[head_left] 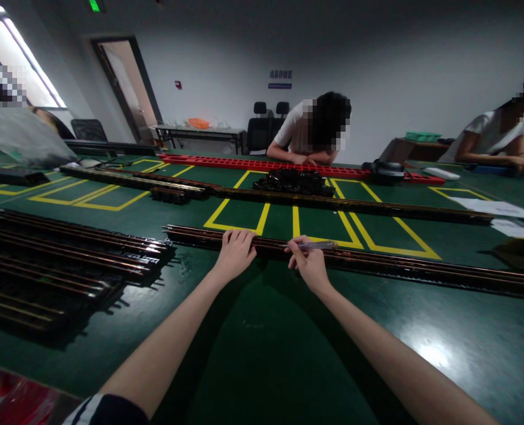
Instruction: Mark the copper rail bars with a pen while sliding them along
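Note:
A long black rail [399, 265] with copper-coloured strips lies across the green table in front of me. My left hand [236, 255] rests over it, fingers curled across the far edge and thumb on the near side. Between the thumb and fingers of my right hand [308, 262] is a slim screwdriver [321, 245] with a clear handle. It lies nearly level, its handle pointing right and its tip towards the rail. Where exactly the tip touches is too small to tell. To the left lie stacks of similar rails [67, 254].
Beyond my rail are yellow tape outlines [297, 221], another long rail [377, 206], a heap of small black parts [292, 182] and a red slotted strip [226, 162]. A co-worker [306, 130] leans over the far edge. Paper sheets [494, 206] lie at right.

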The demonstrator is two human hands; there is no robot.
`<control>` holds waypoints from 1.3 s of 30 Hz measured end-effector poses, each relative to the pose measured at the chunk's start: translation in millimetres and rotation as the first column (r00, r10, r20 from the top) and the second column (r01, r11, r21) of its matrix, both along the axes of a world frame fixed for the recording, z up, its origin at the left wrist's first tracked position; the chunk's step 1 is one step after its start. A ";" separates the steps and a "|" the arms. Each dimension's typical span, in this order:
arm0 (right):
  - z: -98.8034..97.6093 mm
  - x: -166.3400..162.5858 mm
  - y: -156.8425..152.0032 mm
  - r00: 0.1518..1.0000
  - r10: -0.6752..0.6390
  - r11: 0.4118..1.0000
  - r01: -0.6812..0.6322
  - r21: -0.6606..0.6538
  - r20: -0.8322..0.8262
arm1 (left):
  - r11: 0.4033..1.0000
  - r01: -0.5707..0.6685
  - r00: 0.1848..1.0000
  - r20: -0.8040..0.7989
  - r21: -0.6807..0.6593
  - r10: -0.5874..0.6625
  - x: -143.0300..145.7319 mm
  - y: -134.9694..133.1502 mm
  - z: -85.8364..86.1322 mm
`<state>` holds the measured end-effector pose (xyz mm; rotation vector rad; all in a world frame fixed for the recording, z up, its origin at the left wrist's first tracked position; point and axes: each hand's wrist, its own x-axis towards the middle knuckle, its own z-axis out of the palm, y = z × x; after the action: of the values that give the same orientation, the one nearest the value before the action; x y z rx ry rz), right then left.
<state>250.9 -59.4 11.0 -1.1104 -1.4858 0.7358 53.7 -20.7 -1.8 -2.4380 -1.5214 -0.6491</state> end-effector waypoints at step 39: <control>-1.3 0.7 1.4 0.999 0.025 0.999 -0.026 -0.031 -0.044 | 0.989 0.083 0.992 0.101 -0.120 -0.072 -9.3 -0.6 7.4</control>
<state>251.6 -58.1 9.7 -1.0945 -1.4587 0.7990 44.4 -21.3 5.6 -2.6052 -1.5528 -0.7161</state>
